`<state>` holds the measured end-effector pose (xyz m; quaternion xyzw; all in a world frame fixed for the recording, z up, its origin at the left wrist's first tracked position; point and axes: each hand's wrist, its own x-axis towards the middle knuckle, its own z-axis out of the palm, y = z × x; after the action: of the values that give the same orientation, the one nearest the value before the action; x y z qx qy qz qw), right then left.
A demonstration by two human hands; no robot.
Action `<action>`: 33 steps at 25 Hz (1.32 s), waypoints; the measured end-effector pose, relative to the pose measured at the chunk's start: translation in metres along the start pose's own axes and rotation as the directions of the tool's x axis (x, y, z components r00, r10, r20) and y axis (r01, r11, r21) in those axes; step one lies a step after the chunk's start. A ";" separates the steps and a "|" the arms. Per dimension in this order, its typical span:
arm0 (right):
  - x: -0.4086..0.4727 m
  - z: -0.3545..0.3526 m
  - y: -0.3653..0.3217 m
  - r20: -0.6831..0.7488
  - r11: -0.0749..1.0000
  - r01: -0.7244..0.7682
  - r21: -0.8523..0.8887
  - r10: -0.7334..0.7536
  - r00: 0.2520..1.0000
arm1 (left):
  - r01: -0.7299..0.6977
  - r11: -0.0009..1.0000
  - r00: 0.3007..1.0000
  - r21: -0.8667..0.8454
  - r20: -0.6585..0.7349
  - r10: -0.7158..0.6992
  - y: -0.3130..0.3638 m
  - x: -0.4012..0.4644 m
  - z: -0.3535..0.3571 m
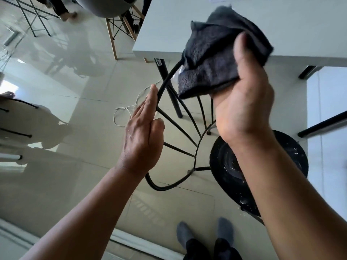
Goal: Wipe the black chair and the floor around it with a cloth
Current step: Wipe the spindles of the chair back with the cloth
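The black chair [180,128] stands below me, with a curved metal backrest hoop, thin spokes and a round black seat [293,156] speckled with white marks. My right hand [244,102] grips a dark grey cloth [214,59] bunched over the top of the backrest hoop. My left hand [144,132] is flat with straight fingers, its fingertips resting against the left side of the hoop. Glossy pale floor tiles [78,113] surround the chair. My forearm hides part of the seat.
A white table [169,34] stands just behind the chair, its black legs [170,89] close to the hoop. A white cord [127,111] lies coiled on the floor. Other chairs sit at the far left [16,128] and top [114,19]. My socked feet [204,235] are below.
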<state>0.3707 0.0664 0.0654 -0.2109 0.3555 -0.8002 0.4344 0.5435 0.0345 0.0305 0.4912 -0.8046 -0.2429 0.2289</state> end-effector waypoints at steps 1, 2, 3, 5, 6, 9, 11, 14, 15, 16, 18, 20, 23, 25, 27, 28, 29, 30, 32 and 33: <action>0.000 0.004 0.007 0.106 0.976 0.096 -0.197 -0.076 0.991 | 0.000 1.000 1.000 0.007 -0.001 0.000 0.000 0.000 0.001; -0.002 0.001 0.023 0.209 0.903 0.163 -0.398 -0.084 0.974 | -0.002 1.000 1.000 0.013 -0.001 0.002 0.000 0.000 0.001; -0.007 -0.007 0.045 0.303 0.800 0.228 -0.555 -0.060 0.951 | -0.005 1.000 1.000 0.015 0.000 0.005 0.002 0.000 0.001; -0.025 -0.034 0.091 0.430 0.615 0.343 -0.710 -0.007 0.903 | -0.005 1.000 1.000 0.017 0.003 0.005 0.004 0.000 0.000; -0.034 -0.051 0.107 0.419 0.582 0.321 -0.748 0.037 0.907 | -0.008 1.000 1.000 0.028 0.001 0.008 0.005 -0.001 0.000; -0.056 -0.108 0.140 0.180 0.512 0.019 -0.859 0.268 0.946 | -0.053 0.991 0.998 0.121 0.033 0.049 0.003 0.000 0.002; -0.063 -0.146 0.158 -0.283 0.438 -0.550 -0.711 0.538 0.794 | -0.083 0.971 0.994 0.225 0.093 0.063 0.002 0.001 0.002; -0.062 -0.182 0.172 -0.624 0.458 -0.887 -0.053 0.679 0.388 | -0.082 0.906 0.987 0.415 0.163 0.014 0.007 0.002 -0.001; -0.057 -0.186 0.174 -0.657 0.491 -0.868 0.071 0.678 0.329 | -0.087 0.887 0.985 0.454 0.175 0.006 0.009 0.006 -0.003; -0.047 -0.186 0.175 -0.676 0.531 -0.833 0.154 0.672 0.303 | -0.101 0.875 0.982 0.474 0.186 0.013 0.012 0.013 -0.003; -0.022 -0.182 0.177 -0.649 0.603 -0.762 0.237 0.682 0.338 | -0.127 0.877 0.978 0.463 0.208 0.031 0.021 0.035 0.001; 0.003 -0.169 0.174 -0.577 0.625 -0.717 0.309 0.723 0.381 | -0.114 0.895 0.977 0.431 0.211 0.023 0.030 0.055 0.008; 0.026 -0.148 0.157 -0.558 0.637 -0.672 0.377 0.735 0.385 | -0.067 0.906 0.983 0.418 0.184 -0.012 0.036 0.063 0.014; 0.023 -0.131 0.136 -0.530 0.671 -0.636 0.380 0.722 0.446 | -0.064 0.910 0.982 0.410 0.190 -0.017 0.036 0.059 0.014; 0.015 -0.106 0.106 -0.445 0.718 -0.599 0.354 0.693 0.567 | -0.050 0.915 0.981 0.401 0.191 -0.030 0.037 0.059 0.012; 0.013 -0.092 0.091 -0.394 0.746 -0.577 0.332 0.666 0.633 | -0.040 0.915 0.981 0.401 0.189 -0.040 0.039 0.060 0.012; 0.014 -0.076 0.074 -0.329 0.780 -0.535 0.324 0.623 0.710 | -0.033 0.916 0.981 0.401 0.190 -0.048 0.039 0.060 0.012; 0.018 -0.059 0.054 -0.253 0.820 -0.474 0.321 0.557 0.791 | -0.028 0.917 0.980 0.399 0.191 -0.054 0.041 0.060 0.011; 0.034 -0.026 0.019 -0.157 0.898 -0.352 0.265 0.401 0.903 | -0.027 0.922 0.982 0.387 0.185 -0.049 0.040 0.059 0.011; 0.043 -0.014 0.005 -0.144 0.935 -0.283 0.214 0.317 0.937 | -0.029 0.925 0.982 0.380 0.186 -0.046 0.040 0.058 0.010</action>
<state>0.3413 0.0341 0.0538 -0.0398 0.3426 -0.7701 0.5367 0.4858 -0.0002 0.0551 0.5040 -0.8525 -0.1292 0.0499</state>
